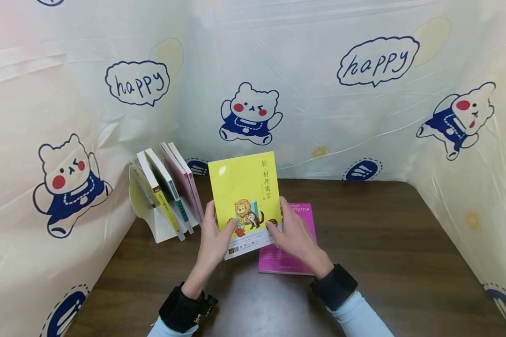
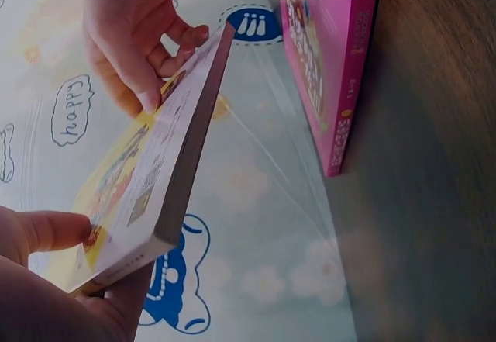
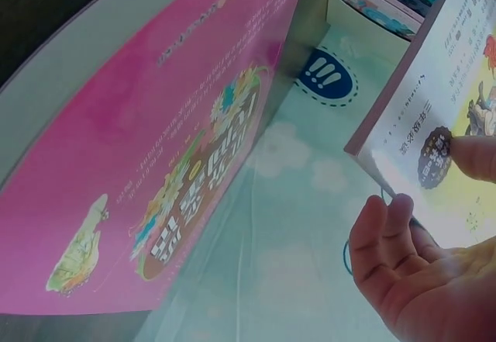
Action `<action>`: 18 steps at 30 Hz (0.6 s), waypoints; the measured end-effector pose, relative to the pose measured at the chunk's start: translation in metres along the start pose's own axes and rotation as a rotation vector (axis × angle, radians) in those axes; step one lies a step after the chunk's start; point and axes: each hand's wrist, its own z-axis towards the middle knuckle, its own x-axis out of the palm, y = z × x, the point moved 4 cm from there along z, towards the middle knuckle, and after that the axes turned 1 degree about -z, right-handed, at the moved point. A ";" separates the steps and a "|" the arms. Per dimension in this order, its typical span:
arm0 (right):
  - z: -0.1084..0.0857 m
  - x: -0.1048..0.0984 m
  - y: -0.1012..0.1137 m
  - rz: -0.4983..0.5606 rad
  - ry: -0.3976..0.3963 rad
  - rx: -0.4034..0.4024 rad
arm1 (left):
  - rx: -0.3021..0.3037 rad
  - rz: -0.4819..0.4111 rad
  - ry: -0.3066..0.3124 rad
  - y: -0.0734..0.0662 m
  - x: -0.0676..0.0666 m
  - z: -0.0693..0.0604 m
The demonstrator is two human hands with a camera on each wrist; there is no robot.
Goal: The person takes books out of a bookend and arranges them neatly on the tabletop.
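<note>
Big and bright near the middle: one yellow book (image 1: 241, 185), held up off the counter (image 1: 388, 243), top leaning towards eleven o'clock! On the cover, one column of characters at one o'clock, and down towards six, one lion (image 1: 241, 208) beside one smaller animal (image 1: 255, 219).

At eight o'clock on that book, the left hand (image 1: 212, 238): thumb on the cover, fingers behind, a pinch on the lower left edge. At four o'clock, the right hand (image 1: 295, 236): pinching too, thumb in front, pressed on one round dark badge (image 3: 432, 157) in the right wrist view, fingers curled at the corner. Two hands, one book!

Also out at four o'clock, down on the counter: one pink book (image 1: 288, 261), partly hidden behind the yellow one and the right hand, yet plainly apart from the yellow one in the left wrist view.

Across to nine o'clock: one rack (image 1: 157, 229), filled with leaning books (image 1: 182, 178), at least four by the spines, exact count too hard to call.

Round the back and sides, one patterned sheet (image 1: 308, 117): three whole bears (image 1: 249, 124), at nine, twelve and two o'clock, plus two "happy" bubbles (image 1: 377, 63), at half past ten and half past one. Nearest the camera, two black bands (image 1: 178, 306) and two pale blue sleeves (image 1: 360, 316), at seven and half past four.
</note>
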 end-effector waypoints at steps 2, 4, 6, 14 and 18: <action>0.000 -0.001 0.001 -0.006 -0.003 -0.017 | -0.004 0.002 -0.002 0.001 0.002 0.000; -0.001 -0.001 0.001 -0.013 -0.006 -0.023 | -0.005 0.007 -0.001 0.001 0.004 0.000; -0.002 -0.002 0.000 -0.021 -0.008 -0.019 | -0.008 0.012 0.000 0.001 0.006 0.000; -0.007 -0.005 -0.002 0.000 -0.015 0.005 | -0.030 0.021 0.000 0.003 0.012 -0.001; -0.009 -0.005 -0.004 -0.019 -0.014 0.037 | -0.048 -0.011 -0.013 0.003 0.012 -0.002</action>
